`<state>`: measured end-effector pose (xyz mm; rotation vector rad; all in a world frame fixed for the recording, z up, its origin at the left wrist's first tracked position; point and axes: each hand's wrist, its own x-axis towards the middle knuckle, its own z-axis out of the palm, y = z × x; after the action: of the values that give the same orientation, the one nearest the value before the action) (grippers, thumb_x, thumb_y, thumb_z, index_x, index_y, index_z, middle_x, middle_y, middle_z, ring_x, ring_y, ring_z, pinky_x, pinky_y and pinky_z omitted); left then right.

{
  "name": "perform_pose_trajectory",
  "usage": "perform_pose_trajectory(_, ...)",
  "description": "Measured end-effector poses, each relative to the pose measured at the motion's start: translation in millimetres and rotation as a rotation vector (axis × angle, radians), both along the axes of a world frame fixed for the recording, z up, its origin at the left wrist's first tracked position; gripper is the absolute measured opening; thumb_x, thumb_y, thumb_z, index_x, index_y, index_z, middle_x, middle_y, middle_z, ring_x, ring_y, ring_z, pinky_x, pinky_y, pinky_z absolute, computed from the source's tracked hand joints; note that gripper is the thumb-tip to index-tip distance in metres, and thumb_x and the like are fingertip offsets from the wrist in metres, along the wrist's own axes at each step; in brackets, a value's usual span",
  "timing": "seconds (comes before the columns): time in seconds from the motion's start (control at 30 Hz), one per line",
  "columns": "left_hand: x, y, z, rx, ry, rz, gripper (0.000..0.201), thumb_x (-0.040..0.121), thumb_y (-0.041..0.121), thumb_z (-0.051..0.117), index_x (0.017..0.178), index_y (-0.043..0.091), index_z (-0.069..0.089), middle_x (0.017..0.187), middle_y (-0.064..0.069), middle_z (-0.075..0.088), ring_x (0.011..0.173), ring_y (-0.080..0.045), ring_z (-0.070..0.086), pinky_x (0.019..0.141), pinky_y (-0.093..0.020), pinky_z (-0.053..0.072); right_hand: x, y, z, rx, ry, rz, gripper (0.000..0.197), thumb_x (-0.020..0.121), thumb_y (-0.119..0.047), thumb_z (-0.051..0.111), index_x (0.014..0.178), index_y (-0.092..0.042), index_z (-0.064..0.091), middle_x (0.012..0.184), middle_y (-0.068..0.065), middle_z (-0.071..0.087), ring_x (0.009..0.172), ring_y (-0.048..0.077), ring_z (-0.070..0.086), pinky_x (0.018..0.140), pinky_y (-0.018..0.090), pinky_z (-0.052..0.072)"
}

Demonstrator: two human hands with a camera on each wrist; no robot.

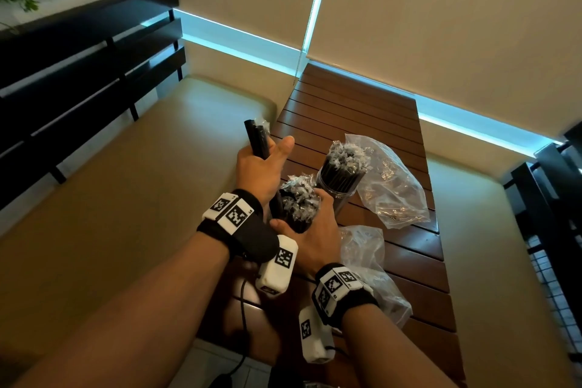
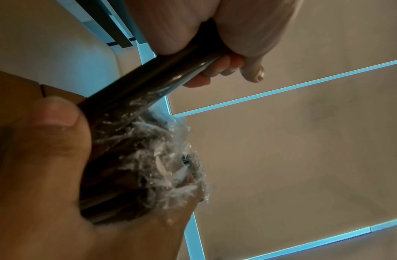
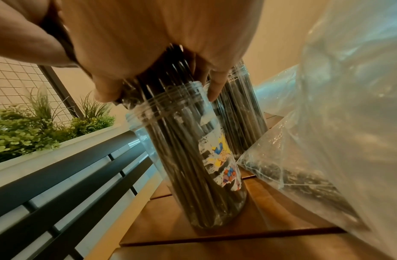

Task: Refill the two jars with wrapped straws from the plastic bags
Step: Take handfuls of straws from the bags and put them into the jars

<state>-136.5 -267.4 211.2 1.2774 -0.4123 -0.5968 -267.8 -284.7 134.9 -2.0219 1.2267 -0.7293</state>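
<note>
My left hand [image 1: 267,153] grips a few black wrapped straws [image 1: 256,138] above the table's left edge; they also show in the left wrist view [image 2: 148,79]. My right hand [image 1: 310,220] curls round the bundle of straws [image 1: 297,203] that stands in the near clear jar [image 3: 193,158], which has a colourful sticker and leans a little. My right fingers [image 3: 215,88] sit just above the jar's rim. Behind it stands the far jar [image 1: 338,189], packed with straws [image 1: 346,154].
The slatted wooden table [image 1: 346,110] carries a crumpled plastic bag [image 1: 393,179] to the right of the far jar and another bag [image 1: 368,264] by my right wrist. Beige benches flank the table, with dark railings [image 1: 78,72] and plants [image 3: 26,133] at the left.
</note>
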Motion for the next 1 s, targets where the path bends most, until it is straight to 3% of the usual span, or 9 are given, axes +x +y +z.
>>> perform_pose_trajectory(0.2,1.7,-10.1,-1.8,0.058,-0.007,0.055,0.032,0.078,0.042,0.079,0.069,0.025,0.053,0.061,0.008,0.055,0.06,-0.018,0.053,0.075,-0.042,0.054,0.5,-3.1,-0.1,-0.046,0.062,-0.059,0.078,0.064,-0.053,0.08,0.124,-0.033,0.035,0.121,-0.007,0.06,0.108,0.015,0.061,0.089,0.038,0.054)
perform_pose_trajectory(0.37,5.8,-10.8,-2.7,0.046,0.002,0.103,0.031,0.081,0.037,0.078,0.068,0.024,0.052,0.062,0.006,0.054,0.062,-0.017,0.053,0.075,-0.039,0.053,4.8,-6.0,0.6,-0.089,0.126,-0.075,0.075,0.065,-0.055,0.078,0.123,-0.032,0.035,0.119,-0.007,0.061,0.103,0.018,0.064,0.083,0.038,0.056)
perform_pose_trajectory(0.57,1.5,-14.6,-2.8,0.096,-0.088,0.011,0.033,0.083,0.039,0.075,0.067,0.024,0.051,0.06,0.006,0.053,0.059,-0.016,0.053,0.069,-0.036,0.051,4.7,-7.8,-3.8,-0.127,0.147,-0.061,0.069,0.07,-0.047,0.077,0.124,-0.027,0.039,0.117,-0.005,0.061,0.101,0.021,0.064,0.082,0.038,0.055)
perform_pose_trajectory(0.83,1.3,-8.4,-14.2,0.122,-0.2,-0.061,0.035,0.085,0.041,0.072,0.068,0.022,0.048,0.06,0.006,0.05,0.058,-0.014,0.051,0.066,-0.033,0.05,-0.8,-7.5,-7.5,-0.124,0.111,-0.034,0.082,0.064,-0.058,0.079,0.129,-0.032,0.036,0.122,-0.009,0.059,0.109,0.014,0.061,0.088,0.035,0.054)
perform_pose_trajectory(1.0,-5.2,-8.7,-29.3,0.186,-0.241,-0.134,0.038,0.081,0.043,0.074,0.061,0.024,0.047,0.054,0.01,0.049,0.057,-0.016,0.05,0.073,-0.043,0.054,-0.6,-8.8,-5.2,-0.087,0.093,-0.037,0.081,0.062,-0.054,0.081,0.126,-0.035,0.036,0.122,-0.013,0.059,0.108,0.011,0.061,0.088,0.032,0.052)
